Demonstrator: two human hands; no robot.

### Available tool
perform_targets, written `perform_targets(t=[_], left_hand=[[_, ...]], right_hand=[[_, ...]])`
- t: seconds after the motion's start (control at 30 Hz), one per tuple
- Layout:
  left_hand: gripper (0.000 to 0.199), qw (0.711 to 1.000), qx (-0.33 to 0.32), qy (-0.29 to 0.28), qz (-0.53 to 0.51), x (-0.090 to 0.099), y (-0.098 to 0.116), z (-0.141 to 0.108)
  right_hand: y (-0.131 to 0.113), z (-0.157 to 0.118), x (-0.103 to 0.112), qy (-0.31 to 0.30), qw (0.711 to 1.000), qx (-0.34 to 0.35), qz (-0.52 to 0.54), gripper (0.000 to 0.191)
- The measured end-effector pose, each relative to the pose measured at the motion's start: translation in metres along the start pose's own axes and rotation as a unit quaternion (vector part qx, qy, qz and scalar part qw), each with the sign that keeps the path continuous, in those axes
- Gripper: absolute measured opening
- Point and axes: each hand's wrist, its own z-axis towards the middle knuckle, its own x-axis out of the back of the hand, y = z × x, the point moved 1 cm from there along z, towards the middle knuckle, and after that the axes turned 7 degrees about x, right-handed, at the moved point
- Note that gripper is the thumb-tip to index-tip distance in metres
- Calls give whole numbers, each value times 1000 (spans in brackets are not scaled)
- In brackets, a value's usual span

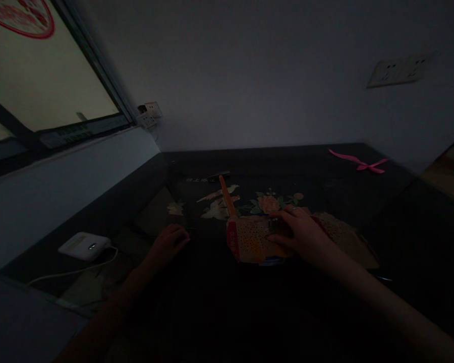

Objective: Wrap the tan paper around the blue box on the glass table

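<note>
The scene is very dim. A cardboard box [251, 242] with red edges and a top dotted with holes lies on the dark tabletop. Resting over its right part is my right hand [297, 229], a ring on one finger, with thumb and fingers curled around a small greyish, shiny piece [274, 225] whose kind I cannot make out. My left hand [170, 240] is left of the box, apart from it, fingers curled together on the table; a thin glint shows by its fingertips. Behind the box, a hammer [227, 197] points its wooden handle towards the box's left corner.
A white device [85, 245] with a cable sits at the left. Further right lies a torn cardboard piece [344, 237], with a thin shiny item [383, 278] beside it. A pink ribbon [359, 162] is at the back right. Wall and window bound the table [287, 164].
</note>
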Motion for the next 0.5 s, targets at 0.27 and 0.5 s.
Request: perform_targets(t=[0.27,0.5], left_hand=[[18,997,17,12,69,5,12,2],[16,995,25,47,84,8,22,4]], right_hand=[[1,-1,-1,8,1000,-2,11,35],[-2,-1,1,-11,1000,-24,14,36]])
